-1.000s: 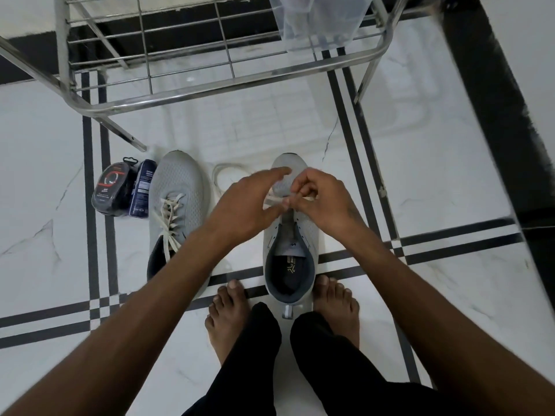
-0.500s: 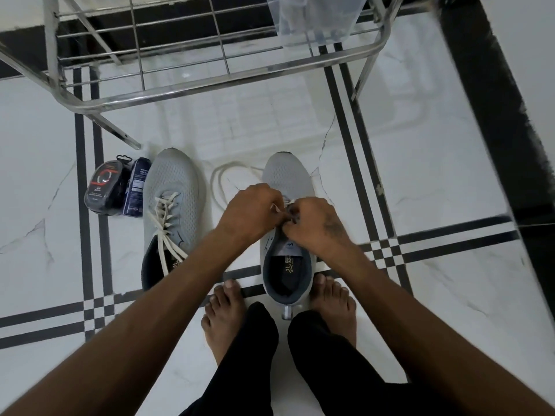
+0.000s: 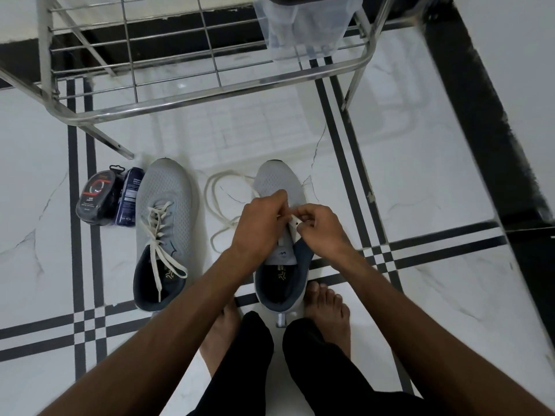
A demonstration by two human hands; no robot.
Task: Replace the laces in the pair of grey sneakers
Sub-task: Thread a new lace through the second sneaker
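Pinching cream lace (image 3: pixel 222 202) | both hands: left (image 3: pixel 260 225), right (image 3: pixel 319 228) | over right sneaker (image 3: pixel 279 181), seemingly at an eyelet

At your twelve o'clock stands a metal rack (image 3: pixel 192 94) with a wire grid shelf, its slanted leg meeting the floor at about ten o'clock. A clear plastic box (image 3: pixel 303 31) sits on the rack's right end. At your nine o'clock two packs lie touching on the floor (image 3: pixel 420 181): a black pack (image 3: pixel 95 196) and, just right of it, a blue pack (image 3: pixel 129 201). The floor is white marble crossed by dark stripes.
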